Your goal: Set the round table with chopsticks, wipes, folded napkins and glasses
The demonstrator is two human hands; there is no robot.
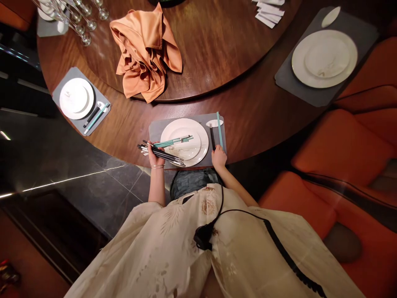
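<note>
My left hand (156,154) is closed around a bundle of black chopsticks (167,156) and turquoise chopsticks (173,141), held over the near edge of a stacked pair of white plates (203,145). To the right of the plates, my right hand (219,157) has its fingers closed at the lower end of turquoise chopsticks (220,130). Their upper part lies across a white chopstick rest (211,123). Black chopsticks (212,137) lean on the same rest, just left of the turquoise ones. A grey placemat (155,126) lies under this setting.
Crumpled orange napkins (145,49) lie on the raised round turntable (211,54), with white packets (269,12) farther right. Stemmed glasses (85,33) stand at upper left. Other settings have plates (72,99) and a large plate (325,62). Orange chairs (341,140) stand at right.
</note>
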